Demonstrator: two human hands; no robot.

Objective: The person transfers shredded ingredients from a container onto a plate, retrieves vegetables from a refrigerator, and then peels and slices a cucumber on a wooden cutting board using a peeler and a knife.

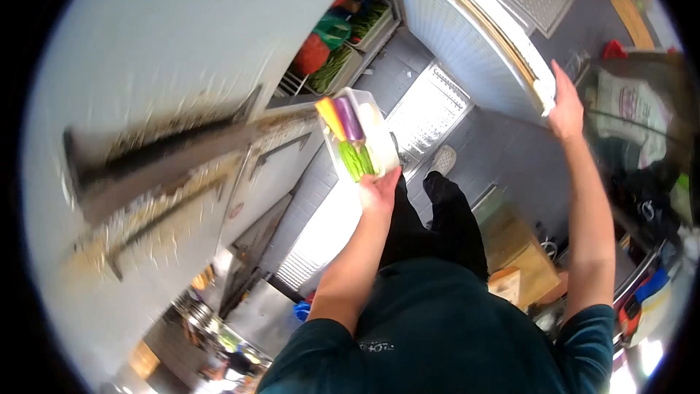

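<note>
My left hand (379, 191) grips the near end of a white plastic tub (384, 149), which is tilted in front of my legs. Inside the tub lie a purple eggplant (348, 118), a yellow-orange vegetable (329, 117) and a bunch of long green vegetables (355, 160). Something pale fills its right side; I cannot make out its kind. My right hand (566, 109) is at the free edge of the refrigerator door (477, 36), which stands open; its fingers lie along that edge and are partly hidden.
Inside the refrigerator, trays of green vegetables (332, 69) and bagged items sit on racks. White drain grates (430, 106) run across the grey tiled floor (503, 142). A cardboard box (529, 266) is at my right, beyond it a shelf with a white sack (631, 113).
</note>
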